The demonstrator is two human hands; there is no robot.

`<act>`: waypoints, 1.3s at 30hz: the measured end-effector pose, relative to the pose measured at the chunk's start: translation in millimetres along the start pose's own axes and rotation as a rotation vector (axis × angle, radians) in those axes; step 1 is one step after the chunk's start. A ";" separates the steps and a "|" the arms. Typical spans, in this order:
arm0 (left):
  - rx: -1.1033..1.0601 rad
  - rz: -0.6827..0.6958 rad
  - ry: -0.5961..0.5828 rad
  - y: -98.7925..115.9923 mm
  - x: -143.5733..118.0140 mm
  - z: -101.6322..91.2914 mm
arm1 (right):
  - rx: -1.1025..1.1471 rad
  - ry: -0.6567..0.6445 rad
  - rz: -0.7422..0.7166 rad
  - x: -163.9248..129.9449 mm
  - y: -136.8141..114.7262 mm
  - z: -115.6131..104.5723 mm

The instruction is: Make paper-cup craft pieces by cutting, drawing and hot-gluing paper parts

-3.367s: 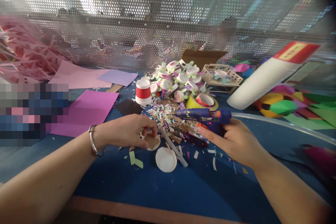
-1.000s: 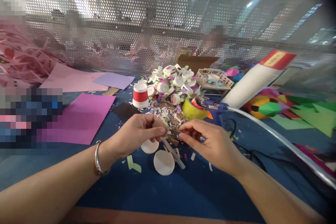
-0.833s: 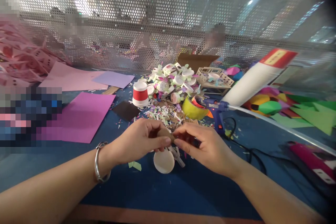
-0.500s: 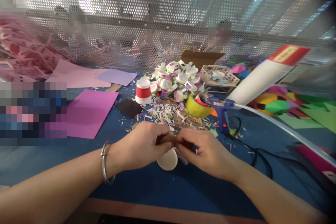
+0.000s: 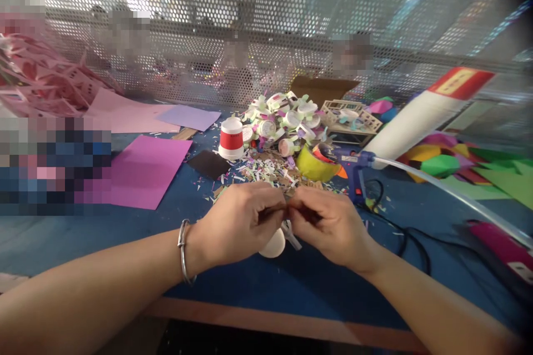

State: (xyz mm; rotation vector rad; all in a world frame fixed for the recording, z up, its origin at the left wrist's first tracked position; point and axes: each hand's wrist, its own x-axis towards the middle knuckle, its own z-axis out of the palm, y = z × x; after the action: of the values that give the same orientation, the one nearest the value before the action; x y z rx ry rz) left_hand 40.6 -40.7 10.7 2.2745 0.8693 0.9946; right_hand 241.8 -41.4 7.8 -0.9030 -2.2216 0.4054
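Observation:
My left hand [image 5: 245,224], with a silver bangle at its wrist, is closed in a pinch. Its fingertips meet those of my right hand [image 5: 333,224], also pinched. Whatever is between them is tiny and mostly covered by the fingers. Below them a round off-white piece [image 5: 273,246] shows, partly behind my left hand. Beside it is a pale paper strip [image 5: 292,237]. Beyond my hands lie paper scraps [image 5: 266,171], and a blue glue gun [image 5: 353,175] stands by a yellow-green bowl [image 5: 312,167]. A red-and-white paper cup [image 5: 231,141] stands upside down near a black square [image 5: 209,165].
Behind the scraps rises a heap of white round paper pieces [image 5: 287,119]. A wooden frame [image 5: 350,125] and a large white tube [image 5: 412,122] are at right, with a black cord [image 5: 410,233]. Magenta paper [image 5: 145,175] lies left. A perforated metal screen [image 5: 270,5] borders the back.
Both hands have shifted slightly right in the view and remain pinched together. The brown piece seen at my left fingers is now mostly hidden, and more of the round piece is covered.

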 end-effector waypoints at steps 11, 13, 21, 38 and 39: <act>0.224 0.395 0.183 0.5 -6.6 6.5 | -0.025 0.149 -0.077 -5.9 -17.8 -4.9; 0.224 0.419 0.207 1.2 -6.3 8.6 | -0.049 0.164 -0.078 -7.6 -18.1 -4.5; 0.442 0.530 0.218 5.7 -7.1 9.0 | -0.149 0.242 -0.117 -12.4 -21.8 -2.4; -0.324 -0.138 0.099 -2.7 1.7 10.8 | 0.208 0.141 0.144 -7.8 2.3 4.7; -0.399 -0.165 0.086 -4.1 2.7 10.1 | 0.211 0.134 0.145 -6.7 2.6 5.2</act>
State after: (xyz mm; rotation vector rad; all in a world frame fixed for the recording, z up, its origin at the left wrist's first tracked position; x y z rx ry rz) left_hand 48.4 -37.9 3.0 1.8093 0.7958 1.0867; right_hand 242.9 -44.4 -0.4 -0.9504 -1.9566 0.6153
